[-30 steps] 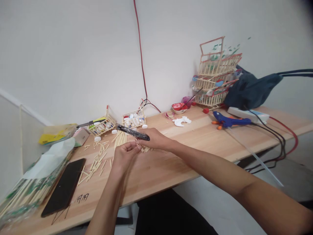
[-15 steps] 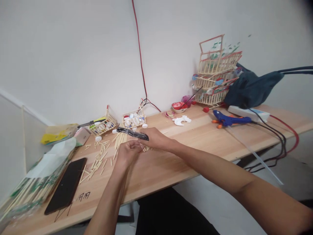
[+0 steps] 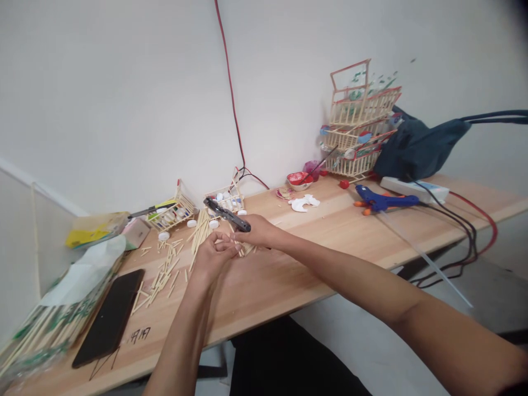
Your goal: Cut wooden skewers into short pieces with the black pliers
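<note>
My right hand point(image 3: 258, 230) is closed around black hand cutters point(image 3: 227, 214), which point up and to the left; their jaws are hard to make out. Just left of it, my left hand point(image 3: 215, 254) pinches a thin wooden stick point(image 3: 240, 252) between its fingertips. More pale sticks show beneath my right hand, largely covered by it. Behind my hands lies a bundle of longer sticks point(image 3: 201, 231). Short cut pieces point(image 3: 163, 275) are scattered on the wooden table point(image 3: 264, 291) left of my left hand.
Two small stick carts point(image 3: 171, 217) with bottles stand near the wall. On the left lie a black phone point(image 3: 109, 318) and bagged sticks point(image 3: 78, 308). To the right are a red paint bowl point(image 3: 300, 181), stacked stick baskets point(image 3: 355, 132), a blue glue gun point(image 3: 383, 199) and a power strip point(image 3: 414, 190).
The cutters have tilted more steeply, and my right hand has shifted slightly. My left hand stays pinched close beside it. The whole view has moved a little.
</note>
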A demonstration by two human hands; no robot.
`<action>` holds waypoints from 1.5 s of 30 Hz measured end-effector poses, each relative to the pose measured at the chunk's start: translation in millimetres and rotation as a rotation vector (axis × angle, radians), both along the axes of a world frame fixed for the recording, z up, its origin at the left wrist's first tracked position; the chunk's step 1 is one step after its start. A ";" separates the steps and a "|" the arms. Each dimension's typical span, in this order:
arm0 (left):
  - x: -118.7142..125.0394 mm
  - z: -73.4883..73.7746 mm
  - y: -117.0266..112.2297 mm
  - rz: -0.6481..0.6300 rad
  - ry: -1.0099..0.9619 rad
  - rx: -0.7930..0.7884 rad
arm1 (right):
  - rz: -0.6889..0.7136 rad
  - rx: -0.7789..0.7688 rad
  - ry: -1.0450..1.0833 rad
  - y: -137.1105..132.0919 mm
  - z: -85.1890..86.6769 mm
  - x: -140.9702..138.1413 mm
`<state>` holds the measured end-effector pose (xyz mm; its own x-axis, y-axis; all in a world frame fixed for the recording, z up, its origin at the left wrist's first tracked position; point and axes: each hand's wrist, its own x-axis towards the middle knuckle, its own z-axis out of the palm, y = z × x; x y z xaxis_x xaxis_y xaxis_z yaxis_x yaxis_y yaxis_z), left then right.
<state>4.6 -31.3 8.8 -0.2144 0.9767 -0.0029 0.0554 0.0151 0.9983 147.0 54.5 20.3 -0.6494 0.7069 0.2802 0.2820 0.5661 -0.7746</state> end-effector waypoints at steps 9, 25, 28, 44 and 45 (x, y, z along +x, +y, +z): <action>8.7 -0.4 -7.7 -0.060 -0.244 -0.066 | -0.048 -0.144 0.102 9.1 -4.8 1.6; 12.8 -18.4 -15.7 -0.022 -0.457 -0.054 | -0.058 -0.245 0.144 4.7 -2.0 0.1; 14.9 -19.4 -18.3 -0.005 -0.455 -0.032 | -0.055 -0.255 0.157 3.9 -1.9 0.0; 20.6 -14.8 -11.7 0.053 -0.508 -0.094 | -0.044 -0.193 0.126 2.2 -3.4 -2.1; 21.0 -14.5 -11.5 0.050 -0.509 -0.088 | -0.038 -0.195 0.127 1.6 -3.3 -2.0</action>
<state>25.7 -42.8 -5.7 -0.2110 0.9566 -0.2010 -0.4403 0.0905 0.8933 145.1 56.0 17.0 -0.5893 0.7792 0.2133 0.1936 0.3926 -0.8991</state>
